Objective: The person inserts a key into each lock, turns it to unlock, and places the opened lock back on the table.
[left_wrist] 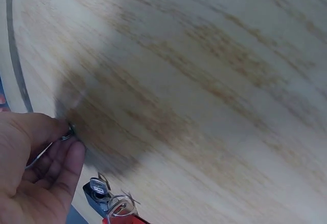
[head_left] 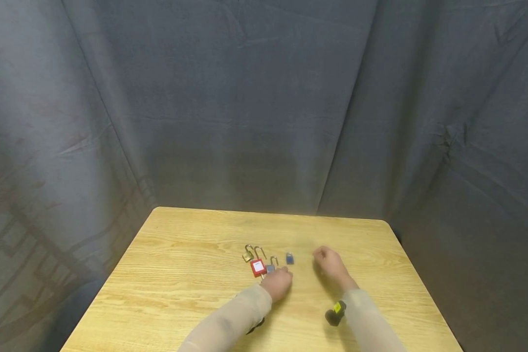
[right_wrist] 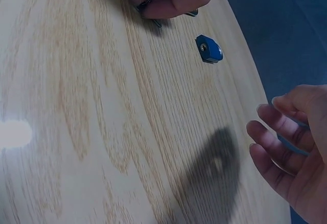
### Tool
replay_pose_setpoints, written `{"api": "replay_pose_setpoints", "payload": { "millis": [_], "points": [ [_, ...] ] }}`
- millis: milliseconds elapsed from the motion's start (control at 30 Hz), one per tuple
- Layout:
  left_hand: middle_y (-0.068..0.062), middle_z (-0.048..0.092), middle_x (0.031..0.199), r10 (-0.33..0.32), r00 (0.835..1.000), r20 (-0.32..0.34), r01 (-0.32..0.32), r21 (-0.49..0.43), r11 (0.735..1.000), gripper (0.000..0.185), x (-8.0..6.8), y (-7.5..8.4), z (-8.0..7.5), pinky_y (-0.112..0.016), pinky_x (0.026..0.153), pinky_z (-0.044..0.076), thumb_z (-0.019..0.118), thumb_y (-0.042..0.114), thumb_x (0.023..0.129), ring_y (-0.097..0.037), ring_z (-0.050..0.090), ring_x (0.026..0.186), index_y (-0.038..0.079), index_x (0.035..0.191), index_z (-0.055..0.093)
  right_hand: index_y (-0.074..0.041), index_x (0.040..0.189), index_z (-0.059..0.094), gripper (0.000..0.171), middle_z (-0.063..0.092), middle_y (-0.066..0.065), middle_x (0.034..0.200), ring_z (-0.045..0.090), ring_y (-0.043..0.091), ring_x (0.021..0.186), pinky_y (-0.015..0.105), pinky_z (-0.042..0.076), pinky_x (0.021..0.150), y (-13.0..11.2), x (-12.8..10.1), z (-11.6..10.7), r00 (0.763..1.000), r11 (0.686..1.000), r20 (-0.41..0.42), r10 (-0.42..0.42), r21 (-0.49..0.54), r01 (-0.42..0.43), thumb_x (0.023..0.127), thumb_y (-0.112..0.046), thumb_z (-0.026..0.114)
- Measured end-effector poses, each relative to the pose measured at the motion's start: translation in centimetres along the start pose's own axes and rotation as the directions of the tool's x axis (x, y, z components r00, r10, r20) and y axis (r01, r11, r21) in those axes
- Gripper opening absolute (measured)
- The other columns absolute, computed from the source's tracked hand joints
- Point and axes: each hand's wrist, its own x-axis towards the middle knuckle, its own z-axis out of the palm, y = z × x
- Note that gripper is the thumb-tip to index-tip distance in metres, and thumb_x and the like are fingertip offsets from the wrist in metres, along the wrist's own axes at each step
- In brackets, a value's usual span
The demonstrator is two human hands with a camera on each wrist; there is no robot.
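My left hand (head_left: 279, 282) rests on the wooden table (head_left: 180, 274) just in front of a row of padlocks. In the left wrist view its thumb and fingers (left_wrist: 61, 147) pinch a small metal key ring (left_wrist: 67, 132). The row holds a brass padlock (head_left: 248, 254), a red padlock (head_left: 258, 267) and a grey padlock (head_left: 271, 266). A small blue padlock (head_left: 289, 258) (right_wrist: 208, 49) lies apart, between my two hands. My right hand (head_left: 327, 261) (right_wrist: 268, 127) hovers right of the blue padlock, fingers loosely curled and holding nothing.
In the left wrist view a dark lock body with a key in it (left_wrist: 98, 189) and the red lock's edge (left_wrist: 122, 220) lie below my hand. A black wrist device (head_left: 336, 312) sits on my right forearm. Dark cloth (head_left: 264, 98) hangs behind and beside the table.
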Motion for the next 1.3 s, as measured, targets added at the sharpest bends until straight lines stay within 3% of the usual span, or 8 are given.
{"api": "replay_pose_setpoints", "payload": {
  "millis": [433, 667, 867, 1100, 1300],
  "points": [
    [-0.001, 0.066, 0.085, 0.003, 0.996, 0.084, -0.002, -0.004, 1.0, 0.01, 0.3, -0.4, -1.0, -0.023, 0.062, 0.053, 0.067, 0.007, 0.084, -0.014, 0.063, 0.075, 0.014, 0.091, 0.064, 0.002, 0.116, 0.056, 0.025, 0.062, 0.016, 0.098, 0.058, 0.023, 0.087, 0.035, 0.054, 0.078, 0.0, 0.4, -0.4, 1.0, 1.0, -0.006, 0.001, -0.026, -0.001, 0.1, -0.014, 0.046],
    [-0.007, 0.066, 0.095, -0.075, 0.996, 0.045, 0.079, -0.103, 0.992, 0.013, -0.2, -1.1, -0.9, -0.027, 0.064, 0.056, 0.06, 0.005, 0.09, -0.018, 0.065, 0.081, 0.011, 0.102, 0.061, 0.001, 0.114, 0.058, 0.024, 0.063, 0.013, 0.095, 0.059, 0.021, 0.085, 0.035, 0.054, 0.076, 0.0, 0.6, -0.3, 0.999, 0.998, -0.022, -0.029, -0.058, 0.028, 0.1, -0.015, 0.047],
    [-0.005, 0.063, 0.08, -0.123, 0.992, -0.009, 0.123, -0.037, 0.992, 0.006, -0.8, -1.2, -0.7, -0.024, 0.059, 0.053, 0.062, 0.004, 0.087, -0.016, 0.061, 0.073, 0.009, 0.091, 0.063, 0.002, 0.113, 0.059, 0.023, 0.063, 0.011, 0.096, 0.059, 0.021, 0.087, 0.036, 0.054, 0.078, 0.1, 0.5, -0.6, 0.999, 0.995, -0.031, -0.042, -0.092, 0.039, 0.099, -0.013, 0.048],
    [-0.007, 0.061, 0.077, -0.179, 0.984, 0.007, 0.18, -0.029, 0.983, 0.004, -1.2, -0.8, -1.5, -0.023, 0.056, 0.053, 0.064, 0.005, 0.086, -0.016, 0.06, 0.07, 0.008, 0.084, 0.065, 0.003, 0.114, 0.058, 0.024, 0.063, 0.012, 0.096, 0.059, 0.022, 0.086, 0.034, 0.054, 0.076, 0.2, 0.6, -0.6, 0.999, 0.996, -0.025, -0.042, -0.078, 0.04, 0.099, -0.013, 0.048],
    [-0.005, 0.062, 0.073, -0.157, 0.988, 0.003, 0.157, -0.026, 0.987, 0.008, -1.3, -0.4, -1.4, -0.021, 0.055, 0.053, 0.062, 0.004, 0.085, -0.014, 0.06, 0.066, 0.008, 0.078, 0.065, 0.003, 0.115, 0.057, 0.025, 0.062, 0.014, 0.097, 0.059, 0.023, 0.088, 0.034, 0.054, 0.077, 0.3, 0.6, -0.5, 0.999, 0.998, -0.021, -0.027, -0.056, 0.026, 0.098, -0.013, 0.048]
  ]
}}
